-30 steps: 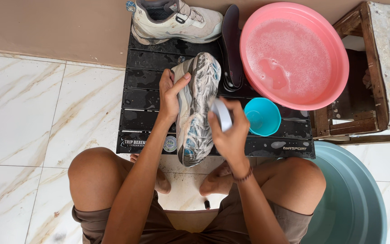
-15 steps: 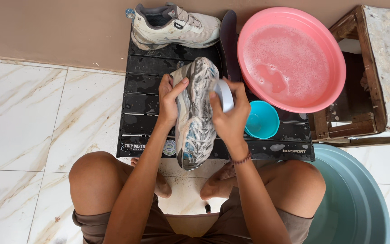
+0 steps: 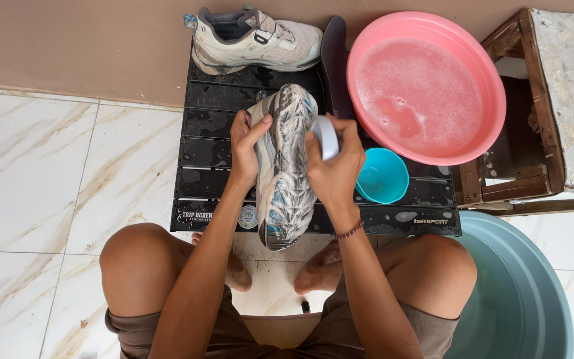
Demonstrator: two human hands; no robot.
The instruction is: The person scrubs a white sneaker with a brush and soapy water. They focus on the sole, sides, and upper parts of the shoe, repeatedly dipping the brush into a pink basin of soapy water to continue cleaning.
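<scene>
The soapy shoe (image 3: pixel 284 169) stands sole-up over the black folding table (image 3: pixel 220 159), long axis running away from the person, left hand (image 3: pixel 247 147) gripping its left side, right hand (image 3: pixel 333 166) pressing a white brush (image 3: pixel 327 136) against its right.

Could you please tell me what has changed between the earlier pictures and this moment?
The right hand with its white brush has slid up the sole of the shoe, from the middle toward the far end. The left hand still grips the shoe; the pink basin and blue cup stayed put.
</scene>
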